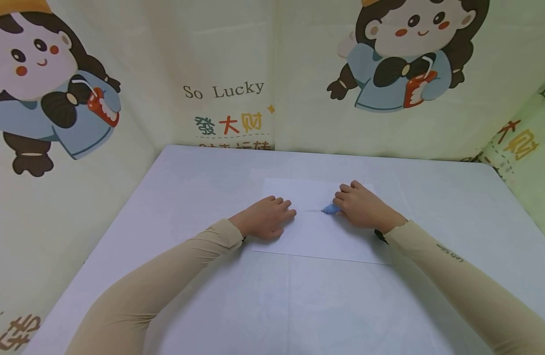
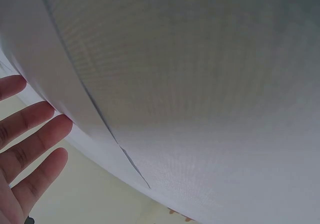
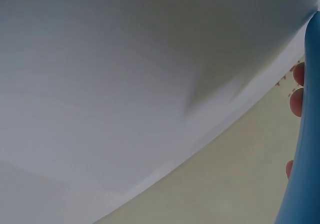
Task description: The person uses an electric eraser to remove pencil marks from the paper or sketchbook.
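Observation:
A white sheet of paper [image 1: 317, 241] lies on the table. My right hand [image 1: 358, 206] grips a thick blue pen [image 1: 331, 209] over the right half of the sheet. The pen's narrow tip points left and meets the paper at the end of a faint thin line [image 1: 311, 211]. In the right wrist view the pen's wide blue body [image 3: 305, 144] hides most of the fingers [image 3: 296, 102] behind it. Over the sheet's left side rests my left hand [image 1: 268, 218], holding nothing. Its fingers [image 2: 42, 134] show spread and nearly straight at the paper in the left wrist view.
The table [image 1: 201, 296] has a pale, smooth cover. Behind it and at both sides hangs a cream curtain [image 1: 308, 113] printed with cartoon figures and lettering. Beige sleeves [image 1: 166, 276] cover both arms.

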Demonstrator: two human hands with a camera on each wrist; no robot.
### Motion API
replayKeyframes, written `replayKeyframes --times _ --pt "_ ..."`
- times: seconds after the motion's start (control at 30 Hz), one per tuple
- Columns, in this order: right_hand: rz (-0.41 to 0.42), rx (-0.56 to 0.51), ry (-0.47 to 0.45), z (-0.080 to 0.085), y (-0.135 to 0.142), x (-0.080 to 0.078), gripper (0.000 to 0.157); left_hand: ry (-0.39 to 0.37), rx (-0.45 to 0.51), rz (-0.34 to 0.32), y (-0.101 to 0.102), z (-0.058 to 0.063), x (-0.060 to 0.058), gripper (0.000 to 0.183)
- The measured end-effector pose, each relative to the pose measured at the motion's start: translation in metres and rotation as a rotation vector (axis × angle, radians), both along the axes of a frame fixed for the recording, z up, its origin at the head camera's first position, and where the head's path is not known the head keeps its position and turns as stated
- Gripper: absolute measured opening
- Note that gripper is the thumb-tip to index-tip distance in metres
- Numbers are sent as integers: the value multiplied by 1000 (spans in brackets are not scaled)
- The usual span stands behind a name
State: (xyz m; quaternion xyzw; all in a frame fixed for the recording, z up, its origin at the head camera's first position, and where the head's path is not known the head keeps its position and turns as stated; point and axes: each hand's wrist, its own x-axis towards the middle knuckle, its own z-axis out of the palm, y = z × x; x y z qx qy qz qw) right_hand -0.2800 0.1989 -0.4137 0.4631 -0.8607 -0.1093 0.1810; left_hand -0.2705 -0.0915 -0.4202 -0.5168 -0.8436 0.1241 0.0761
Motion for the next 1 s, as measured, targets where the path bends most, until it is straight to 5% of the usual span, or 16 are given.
replayKeyframes --times 1.0 --pt "-4 -8 -6 -2 3 -1 20 10 -10 2 3 -1 -1 32"
